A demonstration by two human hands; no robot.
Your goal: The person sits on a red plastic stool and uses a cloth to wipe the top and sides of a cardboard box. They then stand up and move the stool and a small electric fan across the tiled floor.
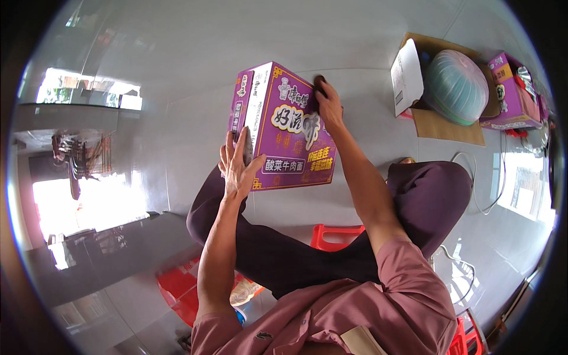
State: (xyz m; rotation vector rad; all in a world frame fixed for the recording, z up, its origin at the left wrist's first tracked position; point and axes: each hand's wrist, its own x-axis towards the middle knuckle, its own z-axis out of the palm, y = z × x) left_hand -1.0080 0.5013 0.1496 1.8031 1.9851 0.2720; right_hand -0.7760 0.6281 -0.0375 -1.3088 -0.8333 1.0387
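A purple cardboard noodle carton (290, 146) with printed writing and gold corner patterns is tilted above the floor between my knees. Along its left edge runs a white printed strip (256, 104). My left hand (239, 166) grips the lower left corner, its fingers spread on the side and its thumb on the large front face. At the carton's upper right edge is my right hand (329, 104), with a small dark object (319, 84) in its fingers. What that object is, I cannot tell; the fingertips are partly hidden.
An opened cardboard box (448, 126) holds a round pale-green, ribbed object (459, 86) at upper right. Beside it stands another purple carton (510, 106) with packets inside. A red plastic stool (326, 237) is under me, a red bag (179, 284) lies lower left, and a cable (475, 191) crosses the tiles.
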